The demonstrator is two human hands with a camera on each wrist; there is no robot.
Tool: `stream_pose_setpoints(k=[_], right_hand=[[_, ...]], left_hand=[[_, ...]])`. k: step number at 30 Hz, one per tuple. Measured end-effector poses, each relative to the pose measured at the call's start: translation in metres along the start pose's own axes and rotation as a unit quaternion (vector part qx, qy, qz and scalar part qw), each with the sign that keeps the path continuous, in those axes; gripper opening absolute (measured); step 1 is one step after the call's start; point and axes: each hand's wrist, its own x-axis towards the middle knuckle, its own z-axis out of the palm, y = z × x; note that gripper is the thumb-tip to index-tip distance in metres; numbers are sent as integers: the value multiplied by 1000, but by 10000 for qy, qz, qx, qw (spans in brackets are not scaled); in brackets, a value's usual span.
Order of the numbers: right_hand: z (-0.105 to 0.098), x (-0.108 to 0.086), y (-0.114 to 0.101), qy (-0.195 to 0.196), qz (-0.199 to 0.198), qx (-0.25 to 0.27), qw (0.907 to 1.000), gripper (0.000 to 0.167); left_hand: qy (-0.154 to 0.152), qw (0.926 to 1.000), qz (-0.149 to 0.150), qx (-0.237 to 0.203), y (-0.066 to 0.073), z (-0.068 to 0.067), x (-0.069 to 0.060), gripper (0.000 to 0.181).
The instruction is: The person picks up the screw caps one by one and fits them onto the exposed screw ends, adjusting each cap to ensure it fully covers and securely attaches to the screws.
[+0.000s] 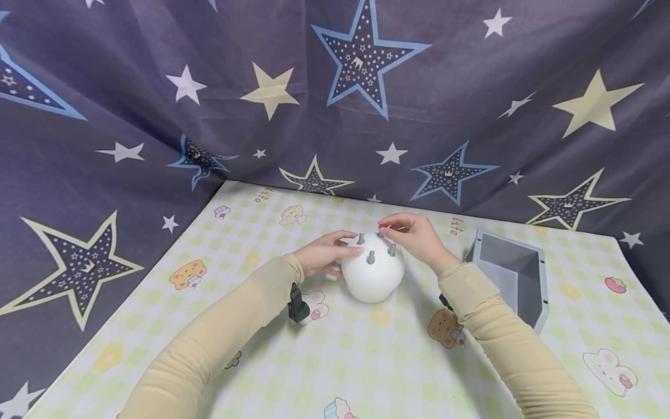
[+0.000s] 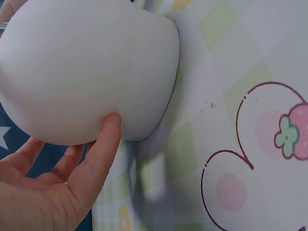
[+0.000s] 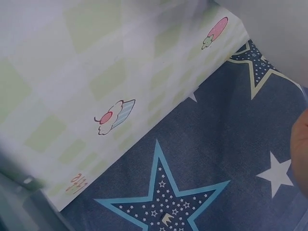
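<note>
A white rounded body (image 1: 373, 278) stands on the table, with several grey pegs such as the front one (image 1: 370, 257) sticking up from its top. My left hand (image 1: 327, 253) holds its left side, fingers spread round the curve. In the left wrist view the fingers of the left hand (image 2: 67, 187) touch the smooth white surface. With thumb and fingertips, my right hand (image 1: 416, 235) pinches a small red piece (image 1: 382, 226) at the far right peg (image 1: 380, 233). The fingers partly hide this piece, so its shape is unclear. Only an edge of the right hand (image 3: 301, 151) shows in the right wrist view.
A grey open box (image 1: 541, 291) stands to the right, close to the right forearm. A checked cloth with printed cartoons covers the table (image 1: 173, 326). Behind the table's far edge hangs a dark curtain (image 1: 340, 139) with stars.
</note>
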Motion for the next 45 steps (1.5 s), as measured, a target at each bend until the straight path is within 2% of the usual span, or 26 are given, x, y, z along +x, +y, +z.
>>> stream_pose_setpoints(k=[18,28,32,39,45], right_hand=[[-1,0,2,-114,-17,-61,9999,24],[-4,1,-4,-399,140,9,9991,26],[-7,2,-2,-483,24,147,9987,27],[-21,0,-2,-483,151,878,9949,32],[-43,-4,-7,-643,148,910,9937,28]], left_hand=[[35,9999,53,86,-1,-1,2,58],[62,9999,73,75,-3,-1,2,60],[58,9999,113,72,-2,0,1,60],[101,9999,119,36,-2,0,0,60],[96,9999,121,19,-3,0,1,60]])
